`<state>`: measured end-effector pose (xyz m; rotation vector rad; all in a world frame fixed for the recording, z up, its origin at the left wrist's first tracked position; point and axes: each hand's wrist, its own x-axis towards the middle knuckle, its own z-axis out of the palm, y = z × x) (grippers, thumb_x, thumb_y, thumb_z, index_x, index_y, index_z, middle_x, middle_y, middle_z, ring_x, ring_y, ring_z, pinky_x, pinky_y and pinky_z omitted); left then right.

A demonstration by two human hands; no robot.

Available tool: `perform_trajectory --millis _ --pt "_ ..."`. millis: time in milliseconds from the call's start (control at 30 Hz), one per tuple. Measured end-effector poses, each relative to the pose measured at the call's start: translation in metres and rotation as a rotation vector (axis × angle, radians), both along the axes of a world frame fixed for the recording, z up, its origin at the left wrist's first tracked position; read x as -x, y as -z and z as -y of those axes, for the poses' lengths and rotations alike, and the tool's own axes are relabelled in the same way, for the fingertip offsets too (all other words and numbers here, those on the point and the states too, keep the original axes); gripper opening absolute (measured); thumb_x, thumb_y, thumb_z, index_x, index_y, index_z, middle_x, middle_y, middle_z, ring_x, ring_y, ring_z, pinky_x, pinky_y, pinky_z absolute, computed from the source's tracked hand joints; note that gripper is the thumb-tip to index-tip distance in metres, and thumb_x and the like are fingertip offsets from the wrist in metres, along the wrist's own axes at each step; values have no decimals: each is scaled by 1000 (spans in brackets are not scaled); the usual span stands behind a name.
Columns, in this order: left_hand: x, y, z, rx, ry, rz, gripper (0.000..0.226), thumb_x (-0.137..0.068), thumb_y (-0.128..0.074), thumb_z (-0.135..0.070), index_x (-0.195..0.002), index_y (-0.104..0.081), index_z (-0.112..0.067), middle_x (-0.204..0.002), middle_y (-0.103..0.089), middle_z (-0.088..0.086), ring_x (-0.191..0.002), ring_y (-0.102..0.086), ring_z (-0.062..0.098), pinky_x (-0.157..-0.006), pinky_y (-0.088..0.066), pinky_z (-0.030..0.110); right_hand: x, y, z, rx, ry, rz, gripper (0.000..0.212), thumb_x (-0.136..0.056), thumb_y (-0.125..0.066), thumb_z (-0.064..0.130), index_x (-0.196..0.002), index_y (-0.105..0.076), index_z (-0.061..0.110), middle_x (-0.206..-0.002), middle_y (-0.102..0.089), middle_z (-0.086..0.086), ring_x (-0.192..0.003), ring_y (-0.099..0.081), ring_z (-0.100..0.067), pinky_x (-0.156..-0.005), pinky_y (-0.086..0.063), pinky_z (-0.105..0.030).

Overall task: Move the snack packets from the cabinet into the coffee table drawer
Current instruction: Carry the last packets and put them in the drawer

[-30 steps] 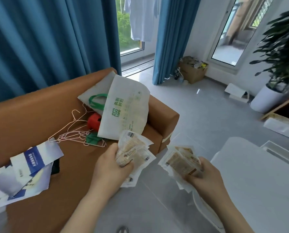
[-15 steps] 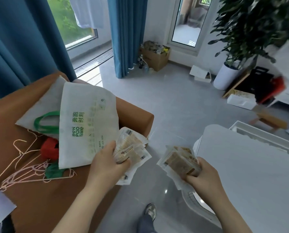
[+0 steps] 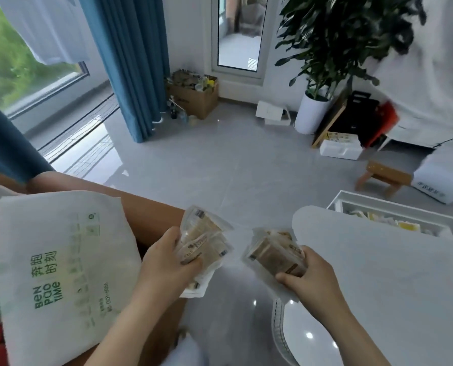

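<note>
My left hand (image 3: 164,262) grips a bunch of clear snack packets with brown contents (image 3: 201,241) at waist height, beside the sofa arm. My right hand (image 3: 312,276) holds a second bunch of the same snack packets (image 3: 273,253) next to the rounded edge of the white coffee table (image 3: 378,286). Beyond the table top, the white drawer (image 3: 391,207) stands pulled out, with several pale and yellow packets lying inside it. Both bunches hang over the grey floor, a short gap between them.
An orange-brown sofa (image 3: 146,215) at left carries a white bag with green lettering (image 3: 62,260). On the floor ahead are a cardboard box (image 3: 193,97), a potted plant (image 3: 313,112), white boxes (image 3: 340,149) and a small wooden stool (image 3: 383,178).
The view has swung right and forward: the sofa slid left, and the coffee table and its pulled-out drawer came into view. Both hands kept hold of their packets.
</note>
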<state>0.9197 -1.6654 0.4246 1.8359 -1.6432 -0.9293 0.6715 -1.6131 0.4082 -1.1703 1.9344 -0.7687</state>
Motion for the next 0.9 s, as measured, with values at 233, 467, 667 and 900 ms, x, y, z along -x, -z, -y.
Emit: perform_trajectory --millis 233,467,667,900 --pt "38 10 143 55 160 19 27 -66 -73 -19 -77 -49 -14 -69 -62 -2 -67 -59 18 -62 -48 40 26 9 105 6 141 -36 33 -67 -78 8 -85 -59 29 -84 -67 9 -78 -64 -10 -71 -56 -34" --pt "85 5 271 89 372 33 32 -68 -71 -18 -71 -40 -14 -61 -49 -2 -53 -41 16 -49 -31 30 43 7 194 -3 302 -59 22 -69 -75 12 -81 -60 22 -74 -66 4 -68 -63 -12 -59 -56 -37" --pt "149 11 345 97 525 37 36 -65 -72 -19 -69 -37 -15 -58 -44 -3 -51 -33 14 -46 -27 26 83 13 240 -30 415 -73 22 -70 -76 13 -81 -59 20 -76 -65 6 -69 -61 -8 -56 -51 -27" --pt "249 17 426 95 608 45 35 -66 -72 -16 -69 -37 -17 -61 -45 -2 -52 -37 15 -47 -28 28 164 24 307 -2 509 -17 24 -72 -75 16 -87 -58 25 -83 -65 7 -74 -63 -12 -59 -58 -37"
